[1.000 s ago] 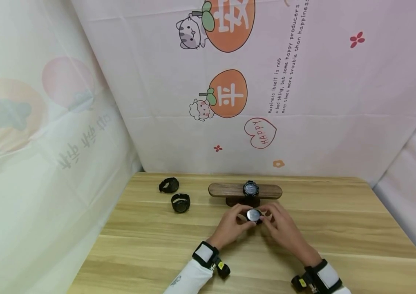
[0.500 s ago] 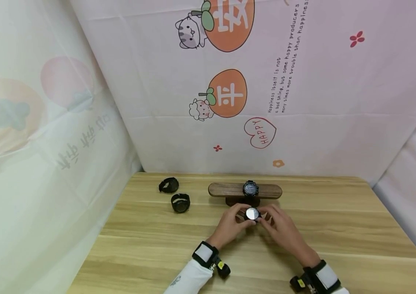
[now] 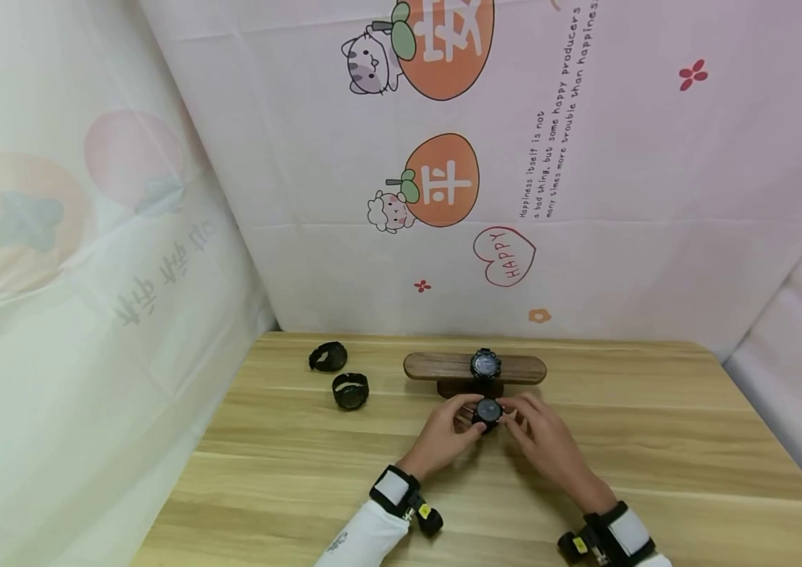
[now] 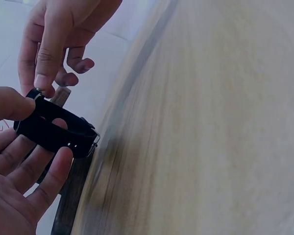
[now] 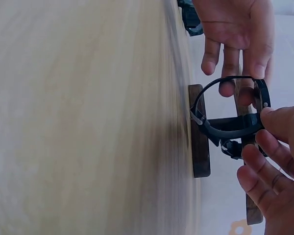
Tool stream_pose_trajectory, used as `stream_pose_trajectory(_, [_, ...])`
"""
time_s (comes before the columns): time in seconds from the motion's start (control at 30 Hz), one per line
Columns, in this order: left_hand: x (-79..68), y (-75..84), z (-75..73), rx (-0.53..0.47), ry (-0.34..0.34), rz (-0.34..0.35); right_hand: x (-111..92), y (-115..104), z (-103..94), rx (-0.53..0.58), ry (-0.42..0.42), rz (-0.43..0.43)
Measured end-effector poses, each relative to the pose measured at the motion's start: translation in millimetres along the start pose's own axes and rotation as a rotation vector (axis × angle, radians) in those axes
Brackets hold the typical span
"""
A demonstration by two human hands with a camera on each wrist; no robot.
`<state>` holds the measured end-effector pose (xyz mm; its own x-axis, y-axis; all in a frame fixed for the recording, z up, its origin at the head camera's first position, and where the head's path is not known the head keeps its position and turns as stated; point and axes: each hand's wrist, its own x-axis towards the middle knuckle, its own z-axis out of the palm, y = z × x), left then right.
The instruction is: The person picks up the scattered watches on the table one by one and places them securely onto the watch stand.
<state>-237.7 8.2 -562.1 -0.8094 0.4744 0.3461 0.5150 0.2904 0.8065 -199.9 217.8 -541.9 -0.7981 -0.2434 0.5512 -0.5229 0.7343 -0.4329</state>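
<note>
In the head view, a black wristwatch (image 3: 488, 412) is held up between both hands, in front of a dark wooden watch stand (image 3: 436, 365). My left hand (image 3: 438, 439) grips it at the left side of its case. From the right, my right hand (image 3: 548, 441) pinches the case edge with thumb and fingertips. The strap (image 4: 54, 134) hangs in a loop in the left wrist view, with left fingers under and inside it. Its buckle end (image 5: 198, 117) points away from the fingers in the right wrist view. Another black watch (image 3: 485, 364) sits on the stand's bar.
Two more black watches, one farther back (image 3: 328, 357) and one nearer (image 3: 350, 392), lie on the wooden table (image 3: 266, 488) left of the stand. A printed white cloth (image 3: 344, 268) hangs behind the table, and more cloth hangs at both sides.
The held watch has shifted slightly up and left and turned, so its face went from bright glare to dark. Both hands stay in nearly the same place, still holding it.
</note>
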Motion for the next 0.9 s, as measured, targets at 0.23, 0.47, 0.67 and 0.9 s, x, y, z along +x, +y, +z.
stream_pose_trajectory(0.23, [-0.6, 0.8, -0.8, -0.063, 0.031, -0.027, 1.7, -2.5, 0.5, 0.061, -0.010, 0.006])
stream_pose_trajectory(0.47, [0.6, 1.5, -2.6, -0.100, 0.056, -0.044, 4.0, -5.8, 1.8, 0.077, -0.007, 0.007])
stream_pose_trajectory(0.67, [-0.6, 2.3, -4.8, -0.090, 0.053, -0.033, 4.4, -6.7, 3.9, 0.079, -0.008, 0.014])
stream_pose_trajectory(0.9, [-1.8, 3.7, -6.3, -0.076, 0.048, -0.016, 4.5, -5.5, 4.9, 0.099, -0.011, 0.014])
